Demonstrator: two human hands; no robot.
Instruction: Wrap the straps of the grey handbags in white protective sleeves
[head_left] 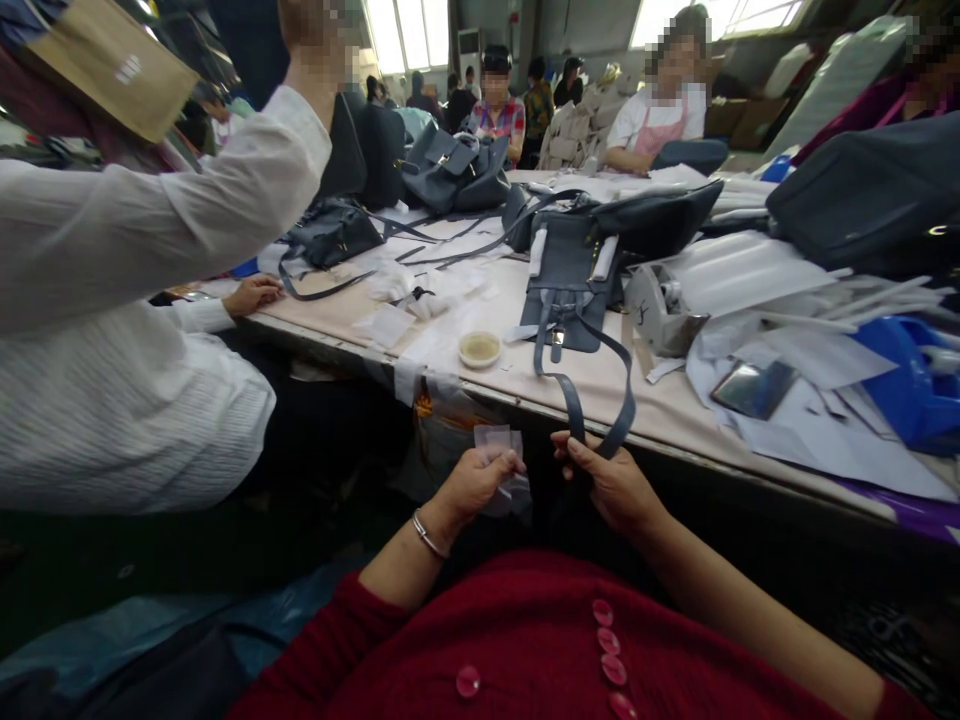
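below the table edge [525,400], right hand [611,485] grips strap [592,425]; left hand [476,480] pinches plastic [496,440].

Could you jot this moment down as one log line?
left hand: holds clear plastic piece | right hand: grips grey strap | grey bag: lies on table

Lower centre of frame: my left hand [480,482] and right hand [611,487] sit side by side just below the table [675,405] edge. The left holds a plastic sheet [496,440], and the right holds the strap [596,420], which hangs over the edge from the bag [570,285] lying flat on the table at mid-frame. A small dish [479,348] sits just left of the bag and a phone [754,388] lies to its right among papers, while a co-worker's hand [251,295] rests on the table's left end and more bags [454,170] lie behind, upper centre.
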